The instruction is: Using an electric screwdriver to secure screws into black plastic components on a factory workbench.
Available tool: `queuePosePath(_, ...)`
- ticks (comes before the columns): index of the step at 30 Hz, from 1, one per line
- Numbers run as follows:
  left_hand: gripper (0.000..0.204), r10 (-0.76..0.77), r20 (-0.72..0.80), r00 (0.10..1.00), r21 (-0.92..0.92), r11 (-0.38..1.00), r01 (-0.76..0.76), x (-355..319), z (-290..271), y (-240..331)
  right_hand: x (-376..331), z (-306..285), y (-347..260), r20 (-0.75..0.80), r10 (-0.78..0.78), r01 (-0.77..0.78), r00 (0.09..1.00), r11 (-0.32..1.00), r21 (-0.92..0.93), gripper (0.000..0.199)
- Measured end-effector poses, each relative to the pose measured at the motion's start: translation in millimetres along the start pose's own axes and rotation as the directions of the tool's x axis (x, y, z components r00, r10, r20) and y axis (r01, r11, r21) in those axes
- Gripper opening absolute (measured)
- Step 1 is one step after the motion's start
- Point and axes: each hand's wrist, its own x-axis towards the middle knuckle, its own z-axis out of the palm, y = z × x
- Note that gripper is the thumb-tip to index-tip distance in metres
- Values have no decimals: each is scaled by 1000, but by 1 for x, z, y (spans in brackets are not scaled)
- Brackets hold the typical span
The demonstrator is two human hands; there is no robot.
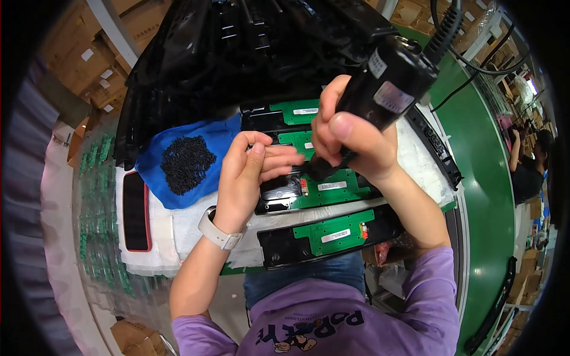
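My right hand (356, 136) is wrapped round a thick black electric screwdriver (386, 80), its lower end pointing down at the boards. My left hand (252, 160) is beside that end, above a black panel. Its index finger is bent near the thumb, the other fingers stretched out; nothing shows between them. Beneath the hands, a green circuit board (341, 193) lies in a black panel (273, 206); similar assemblies sit behind it. Nearest me is another black panel with a green board (335, 237). A pile of small black screws (187, 163) lies on a blue cloth (157, 196), left of my left hand.
A dark phone with a red edge (136, 210) lies on the white padding at left. Black plastic parts (237, 53) are heaped at the back. Clear trays with green boards (98, 207) stand far left. The screwdriver's coiled cable (445, 32) rises at upper right. Another person (528, 166) is far right.
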Motion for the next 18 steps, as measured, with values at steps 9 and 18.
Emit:
queuePosePath(9, 13, -40, -29, 999, 272, 961, 46, -2, 5, -16, -1, 9, 0, 72, 36, -39, 997, 999, 32, 24)
queuePosePath(18, 12, -55, 90, 994, 129, 991, 44, -4, 6, -14, -8, -18, -9, -25, -159, 161, 987, 963, 216, 31)
